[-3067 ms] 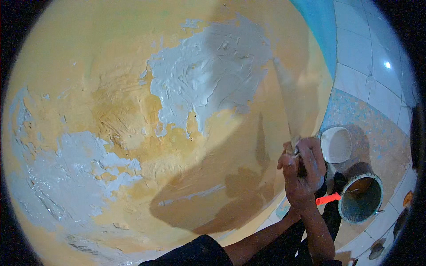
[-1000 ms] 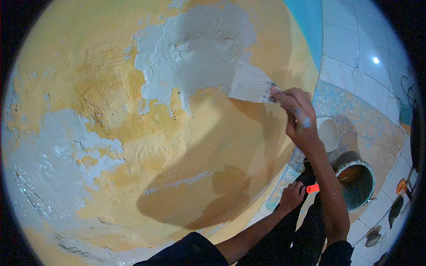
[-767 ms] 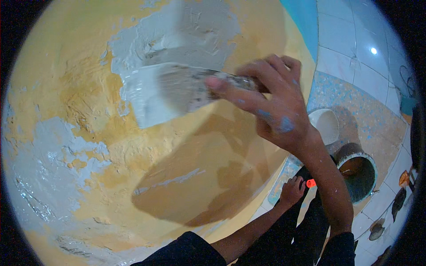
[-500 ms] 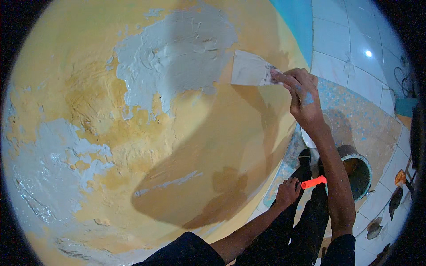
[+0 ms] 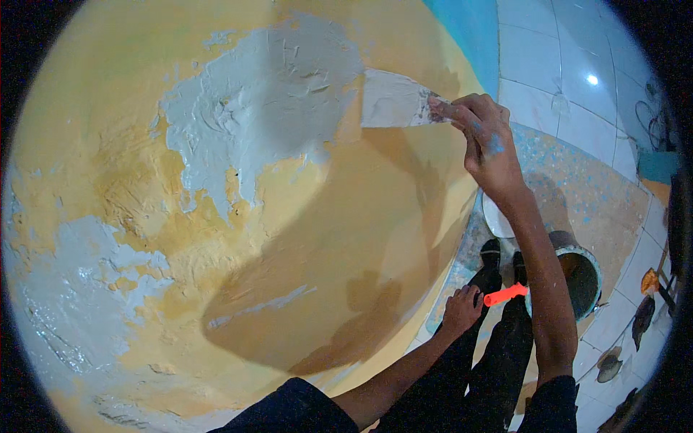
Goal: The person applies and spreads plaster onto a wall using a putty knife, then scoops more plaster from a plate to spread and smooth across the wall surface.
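My right hand (image 5: 487,137), smeared with blue and white, is closed round a wide putty knife (image 5: 393,99). Pale filler coats the blade, which is at the yellow wall (image 5: 303,238), beside the right edge of a large patch of grey-white filler (image 5: 289,94). I cannot tell whether its edge presses on the surface. My left hand (image 5: 463,309) lies over my dark trouser leg with its fingers loosely spread and nothing visible in them. Just right of those fingers is a bright orange tool handle (image 5: 505,294); a gap shows between them.
A round bucket (image 5: 593,281) stands beside my right forearm, on a paint-spotted board (image 5: 585,191). Partly behind that arm is a white object (image 5: 497,216). White tiles (image 5: 530,54) cover the floor, with dark scraps (image 5: 642,321) at the right. A second filler patch (image 5: 79,289) marks the lower left wall.
The view has shifted slightly, so the wall patches appear farther left. My right hand and the putty knife have moved a little left and up in the picture. My left hand stays by the leg.
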Action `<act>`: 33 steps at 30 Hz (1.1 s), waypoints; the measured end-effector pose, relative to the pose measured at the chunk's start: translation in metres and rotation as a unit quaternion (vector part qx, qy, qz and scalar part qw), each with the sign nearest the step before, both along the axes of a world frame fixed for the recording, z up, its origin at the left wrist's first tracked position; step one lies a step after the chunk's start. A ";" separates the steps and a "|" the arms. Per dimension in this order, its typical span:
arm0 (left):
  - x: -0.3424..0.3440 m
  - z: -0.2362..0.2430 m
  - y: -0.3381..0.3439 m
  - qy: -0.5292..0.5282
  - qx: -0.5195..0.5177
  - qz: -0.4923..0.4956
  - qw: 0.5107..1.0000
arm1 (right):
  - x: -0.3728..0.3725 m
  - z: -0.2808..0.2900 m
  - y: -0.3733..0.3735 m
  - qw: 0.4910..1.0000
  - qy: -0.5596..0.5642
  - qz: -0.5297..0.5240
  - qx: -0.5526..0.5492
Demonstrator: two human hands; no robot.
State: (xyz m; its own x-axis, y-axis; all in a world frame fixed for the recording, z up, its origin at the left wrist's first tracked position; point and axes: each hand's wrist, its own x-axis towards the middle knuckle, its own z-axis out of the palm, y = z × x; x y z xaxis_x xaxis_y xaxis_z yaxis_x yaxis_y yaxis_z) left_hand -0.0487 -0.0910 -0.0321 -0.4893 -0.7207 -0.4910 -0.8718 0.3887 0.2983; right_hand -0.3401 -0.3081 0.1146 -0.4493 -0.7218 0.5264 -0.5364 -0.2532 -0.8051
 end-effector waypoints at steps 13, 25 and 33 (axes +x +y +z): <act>-0.004 0.003 -0.009 -0.001 -0.022 -0.001 1.000 | -0.007 -0.013 -0.025 0.997 -0.033 -0.034 0.056; -0.004 0.000 -0.008 -0.064 -0.011 -0.011 0.998 | 0.022 0.049 -0.036 0.992 0.053 0.019 -0.112; -0.002 -0.001 -0.005 -0.060 0.024 -0.010 0.998 | -0.007 0.003 -0.018 0.992 -0.058 -0.023 -0.108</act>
State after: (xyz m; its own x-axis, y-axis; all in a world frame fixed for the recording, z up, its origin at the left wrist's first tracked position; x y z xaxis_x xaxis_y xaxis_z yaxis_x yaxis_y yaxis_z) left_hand -0.0505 -0.0963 -0.0329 -0.4391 -0.6859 -0.5802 -0.8945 0.3943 0.2108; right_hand -0.3469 -0.3260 0.1179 -0.5452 -0.5755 0.6095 -0.4590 -0.4035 -0.7915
